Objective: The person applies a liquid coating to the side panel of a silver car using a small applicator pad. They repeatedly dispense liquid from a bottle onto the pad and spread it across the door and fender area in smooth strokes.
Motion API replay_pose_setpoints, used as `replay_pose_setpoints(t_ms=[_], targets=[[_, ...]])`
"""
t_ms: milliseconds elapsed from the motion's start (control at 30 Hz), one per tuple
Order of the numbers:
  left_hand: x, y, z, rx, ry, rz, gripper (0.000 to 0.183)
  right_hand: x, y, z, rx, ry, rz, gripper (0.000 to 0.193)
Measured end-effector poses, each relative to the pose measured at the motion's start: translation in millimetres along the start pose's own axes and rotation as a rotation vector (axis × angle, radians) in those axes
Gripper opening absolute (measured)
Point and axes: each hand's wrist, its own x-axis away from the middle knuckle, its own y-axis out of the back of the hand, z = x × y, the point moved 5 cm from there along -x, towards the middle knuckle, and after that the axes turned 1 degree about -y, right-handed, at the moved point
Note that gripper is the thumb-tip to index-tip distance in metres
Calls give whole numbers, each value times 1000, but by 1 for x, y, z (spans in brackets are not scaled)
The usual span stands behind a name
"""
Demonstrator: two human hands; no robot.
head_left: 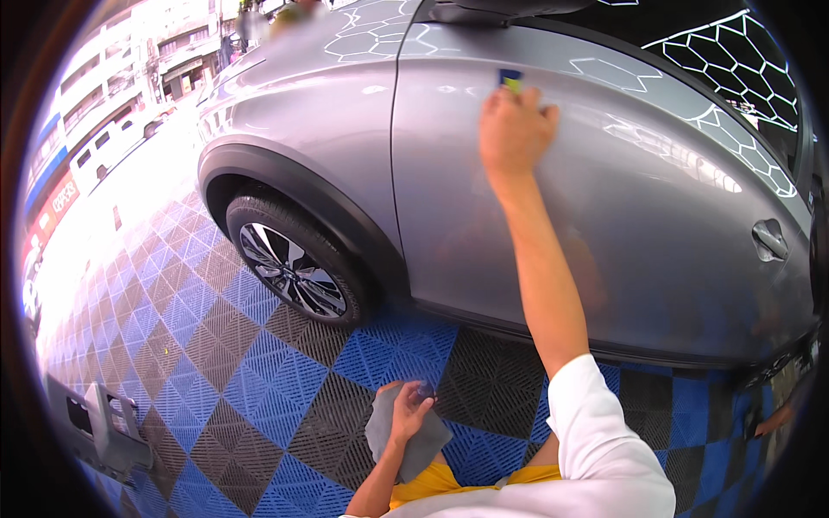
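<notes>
1. Right hand [521, 134], fingers curled, pinches a blue-and-yellow block [511, 82] against the car door [458, 198], up high.
2. Left hand [408, 414], half-closed below the door, holds a small dark container [425, 390], contents unclear; grey cloth [430, 447] alongside.

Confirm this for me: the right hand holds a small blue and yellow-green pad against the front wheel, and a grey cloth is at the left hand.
Not quite: the head view shows the right hand holding the small blue and yellow-green pad against the car door, not the front wheel. The grey cloth is indeed at the left hand.
</notes>
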Motion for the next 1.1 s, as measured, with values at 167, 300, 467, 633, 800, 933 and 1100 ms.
replay_pose_setpoints(t_ms=[167, 300, 467, 633, 800, 933, 1100], targets=[[-7, -4, 4, -27, -3, 43, 40, 8, -13, 37, -25, 99, 1, 8], [-12, -12, 13, 22, 17, 49, 40, 19, -54, 107, -100, 244, 120, 10], [-16, -11, 14, 10, 25, 56, 40, 25, -11, 62, -176, 135, 113, 14], [-20, -6, 18, -10, 26, 69, 39, 36, 56, -64, -12, 26, -73, 13], [-18, -10, 10, -34, 30, 91, 40, 33, 111, -164, 98, -49, -161, 13], [-9, -17, -2, 19, 33, 51, 39, 42, 76, -104, -19, 12, -151, 10], [-6, -18, -3, 7, 13, 17, 40, 50, 7, 39, -182, 130, -2, 12]])
